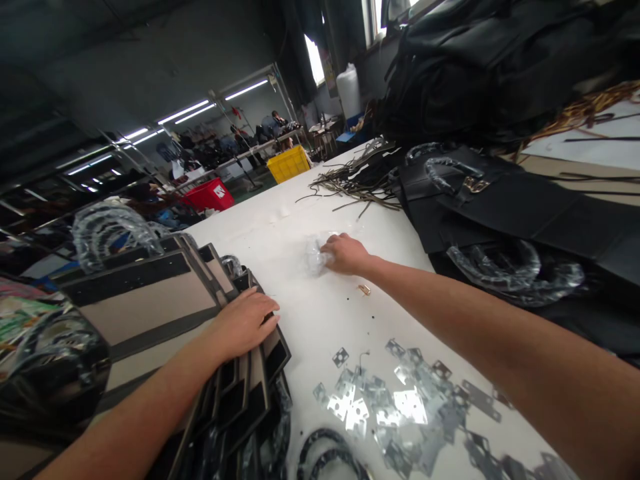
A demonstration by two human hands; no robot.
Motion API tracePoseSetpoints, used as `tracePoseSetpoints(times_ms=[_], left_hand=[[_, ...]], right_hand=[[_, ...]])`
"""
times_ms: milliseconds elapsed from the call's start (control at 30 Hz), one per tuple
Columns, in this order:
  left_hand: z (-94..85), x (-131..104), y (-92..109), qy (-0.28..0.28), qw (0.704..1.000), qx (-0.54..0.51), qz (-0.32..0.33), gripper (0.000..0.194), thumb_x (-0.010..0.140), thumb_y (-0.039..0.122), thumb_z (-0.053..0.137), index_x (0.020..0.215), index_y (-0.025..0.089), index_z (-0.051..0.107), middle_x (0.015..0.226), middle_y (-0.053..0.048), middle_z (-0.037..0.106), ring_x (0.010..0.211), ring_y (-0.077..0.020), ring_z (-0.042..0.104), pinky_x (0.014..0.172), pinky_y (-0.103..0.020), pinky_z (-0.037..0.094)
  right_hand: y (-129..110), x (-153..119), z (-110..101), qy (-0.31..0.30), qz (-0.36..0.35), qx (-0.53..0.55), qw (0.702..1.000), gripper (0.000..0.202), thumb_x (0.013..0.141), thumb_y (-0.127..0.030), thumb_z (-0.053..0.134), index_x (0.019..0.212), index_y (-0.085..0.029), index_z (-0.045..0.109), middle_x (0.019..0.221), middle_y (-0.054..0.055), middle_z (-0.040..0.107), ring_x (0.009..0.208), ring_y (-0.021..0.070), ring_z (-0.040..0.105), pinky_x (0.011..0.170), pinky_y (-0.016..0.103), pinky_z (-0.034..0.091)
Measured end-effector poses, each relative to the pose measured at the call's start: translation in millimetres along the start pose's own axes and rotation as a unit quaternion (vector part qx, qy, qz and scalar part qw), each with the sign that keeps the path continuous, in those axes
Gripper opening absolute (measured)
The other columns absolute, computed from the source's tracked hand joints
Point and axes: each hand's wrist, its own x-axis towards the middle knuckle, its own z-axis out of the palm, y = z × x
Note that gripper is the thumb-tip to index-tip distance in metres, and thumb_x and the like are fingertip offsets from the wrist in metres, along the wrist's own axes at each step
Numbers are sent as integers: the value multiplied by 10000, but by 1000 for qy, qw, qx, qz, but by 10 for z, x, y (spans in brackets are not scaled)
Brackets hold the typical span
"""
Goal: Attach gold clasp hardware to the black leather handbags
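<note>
My right hand [346, 254] reaches out over the white table [250, 233]. Its fingers are closed on a crumpled clear plastic bag [315, 255], slightly blurred. My left hand [250, 321] lies on the edge of a stack of beige-and-black bag panels [155, 297], fingers stretched out and thumb apart. Plastic-wrapped handles [113, 230] stick up from that stack. A small gold-coloured metal fitting [365, 290] is on the table just below my right wrist. Nearer to me spreads a loose pile of flat silver metal plates [405, 400].
Black bag pieces [500, 200] with wrapped handles [500, 267] cover the table's right side. Dark thin strips [355, 183] lie at its far end. Beyond it stand a yellow crate [289, 165] and a red bin [209, 195]. A dark curved handle [327, 440] lies at the near edge.
</note>
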Motion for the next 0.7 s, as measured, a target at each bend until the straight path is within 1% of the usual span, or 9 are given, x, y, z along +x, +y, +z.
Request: tracePoseSetpoints(times_ms=[167,233,267,333,400,433,500,600,700], left_hand=[[-389,-296,481,58,991,-104,-55,349,963,404,507,1118,196,741,1185,-119,745,1153,-307,643,1054,-450,469],[-492,-415,786,84,964,-227,-108,346,923,452,582,1106,205,741,1198,-121,745,1152,-322,654,1053,-455,474],[-522,-460,951,98,930,-319,-152,378,902,486,618,1124,203,731,1217,-133,740,1157,-332,658,1035,-457,492],[-542,-520,1280,120,789,-544,-257,522,891,574,633,1236,183,671,1300,-175,700,1174,-353,662,938,-461,559],[-525,-555,1585,136,598,-722,-320,695,901,653,598,1385,157,554,1419,-227,614,1174,-374,668,835,-493,605],[-506,-575,1726,146,516,-780,-323,738,911,675,572,1426,150,514,1441,-243,591,1150,-378,680,802,-508,616],[-449,-644,1989,180,395,-857,-277,698,943,651,542,1427,148,528,1394,-232,632,1059,-351,721,776,-489,629],[-311,-862,2360,211,289,-910,-207,455,959,450,622,1287,135,655,1163,-158,761,899,-271,763,760,-375,637],[-130,-1211,2704,200,258,-912,-249,358,899,217,696,1241,111,681,1007,-125,797,830,-257,780,739,-342,644]], right_hand=[[-59,-209,-449,21,58,79,995,283,802,-237,677,1050,-186,802,972,65,770,862,212,687,750,259,509],[-152,-382,-646,24,68,119,990,244,804,-240,671,988,-160,809,759,31,741,679,171,659,624,232,482],[-220,-493,-731,30,69,136,988,242,811,-241,663,984,-152,807,708,21,724,626,159,641,586,228,470],[-402,-772,-867,46,63,165,983,244,829,-241,649,1000,-153,798,734,23,732,624,155,642,581,228,480],[-630,-1140,-954,76,25,196,977,214,833,-224,654,991,-169,787,891,42,763,759,172,688,688,242,529],[-752,-1360,-979,94,-15,214,972,189,827,-200,660,969,-179,783,985,53,765,859,186,702,773,260,545],[-989,-1865,-994,127,-128,246,952,178,809,-134,660,924,-200,779,1136,72,744,1055,220,686,943,319,535],[-1275,-2702,-957,105,-248,241,932,304,794,-81,668,1018,-247,788,1268,83,706,1274,267,597,1086,413,482],[-1472,-3460,-924,59,-233,301,923,388,811,-159,770,1182,-271,760,1379,86,668,1407,298,499,1172,475,414]])
